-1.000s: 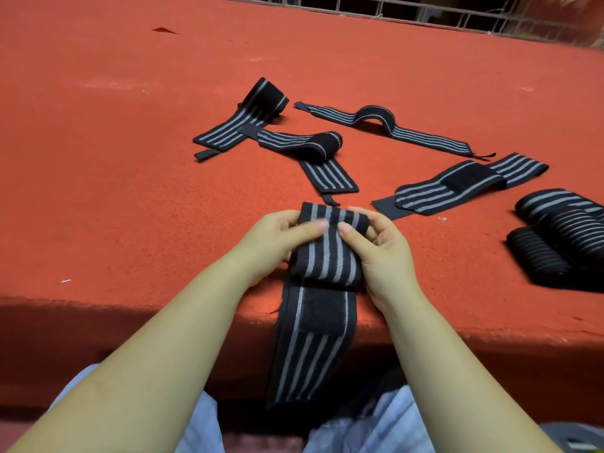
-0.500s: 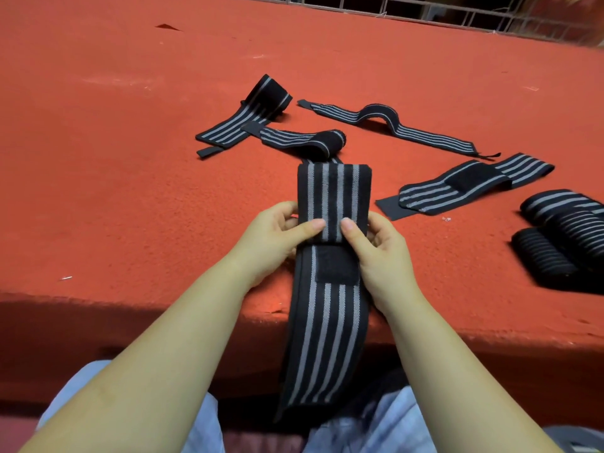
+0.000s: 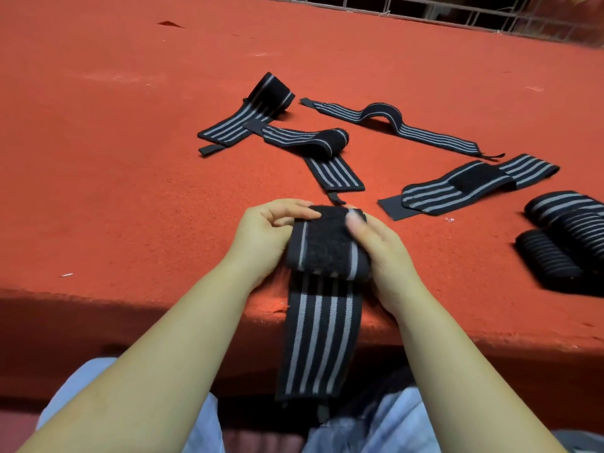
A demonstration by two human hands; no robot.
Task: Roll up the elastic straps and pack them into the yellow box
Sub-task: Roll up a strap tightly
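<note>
Red table [image 3: 130, 191] bears four loose straps [image 3: 434, 130]; both hands [image 3: 261, 237] roll a fifth [image 3: 327, 253].

Setting: likely a sports or workshop space. Red felt-like surface [image 3: 130, 191] under the held strap; metal railing [image 3: 490, 14] far beyond the grip.

Black straps [image 3: 323, 341] (grey-striped), red-orange surface [image 3: 130, 191]

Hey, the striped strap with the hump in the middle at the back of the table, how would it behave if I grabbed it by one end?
Probably floppy: the humped strap buckles up off the red table, and a similar strap droops over the table edge from both hands. It looks thin, so likely light. It should drag rather than roll, since it lies unrolled.
</note>
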